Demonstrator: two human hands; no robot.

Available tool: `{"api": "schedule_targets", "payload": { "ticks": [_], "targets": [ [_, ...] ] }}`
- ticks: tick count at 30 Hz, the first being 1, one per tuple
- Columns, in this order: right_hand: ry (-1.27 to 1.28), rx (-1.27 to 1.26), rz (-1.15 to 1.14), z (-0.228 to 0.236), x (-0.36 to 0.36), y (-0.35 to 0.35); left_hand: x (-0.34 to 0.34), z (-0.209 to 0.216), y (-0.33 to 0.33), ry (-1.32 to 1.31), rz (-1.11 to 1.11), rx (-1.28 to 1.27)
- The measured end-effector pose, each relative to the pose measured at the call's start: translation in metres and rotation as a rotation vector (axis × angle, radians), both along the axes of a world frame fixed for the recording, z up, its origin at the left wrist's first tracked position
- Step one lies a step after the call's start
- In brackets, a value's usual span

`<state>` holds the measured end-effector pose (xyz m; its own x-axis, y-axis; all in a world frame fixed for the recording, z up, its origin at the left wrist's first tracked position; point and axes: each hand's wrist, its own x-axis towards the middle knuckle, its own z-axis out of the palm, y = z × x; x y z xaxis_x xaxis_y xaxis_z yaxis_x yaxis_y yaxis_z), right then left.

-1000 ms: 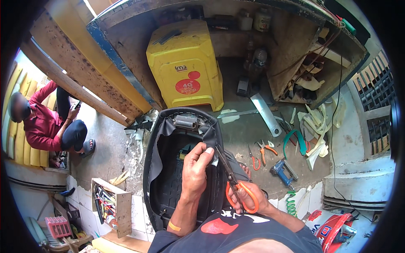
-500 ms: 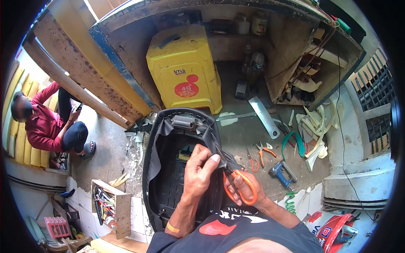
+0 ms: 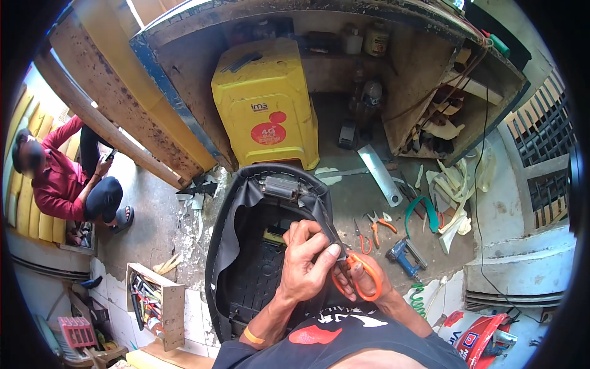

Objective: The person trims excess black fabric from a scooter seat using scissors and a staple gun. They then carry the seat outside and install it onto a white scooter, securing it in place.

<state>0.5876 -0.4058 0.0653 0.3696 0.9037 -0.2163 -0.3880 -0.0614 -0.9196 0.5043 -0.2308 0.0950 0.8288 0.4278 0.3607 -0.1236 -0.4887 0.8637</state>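
Note:
An upturned motorcycle seat [image 3: 249, 280] leans against my lap, its black plastic base showing. Black cover material [image 3: 235, 215] hangs loose around the inside of its rim. My left hand [image 3: 305, 264] is closed, pinching the edge of that cover on the right side of the seat. Just right of it, my right hand [image 3: 364, 280] grips orange-handled scissors [image 3: 374, 277]. Their blades are mostly hidden at the cover, beside my left thumb. A metal bracket [image 3: 281, 187] sits at the far end of the seat.
Pliers [image 3: 383, 222], a blue staple gun [image 3: 405, 255] and a flat metal bar [image 3: 381, 175] lie on the floor to the right. A yellow plastic stool [image 3: 264, 104] stands ahead, under the bench. Left are a wooden tool box [image 3: 174, 317] and a seated person [image 3: 67, 178] holding a phone.
My left hand has moved slightly right and down along the cover edge. The scissors and my right hand have also shifted right. The view has moved a little.

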Motion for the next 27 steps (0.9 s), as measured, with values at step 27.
{"api": "schedule_targets", "payload": {
  "ticks": [27],
  "targets": [
    [0.073,-0.109,0.111,0.015,0.021,-0.037,-0.007,-0.035,-0.023,-0.417,-0.099,-0.347]
  ]
}}
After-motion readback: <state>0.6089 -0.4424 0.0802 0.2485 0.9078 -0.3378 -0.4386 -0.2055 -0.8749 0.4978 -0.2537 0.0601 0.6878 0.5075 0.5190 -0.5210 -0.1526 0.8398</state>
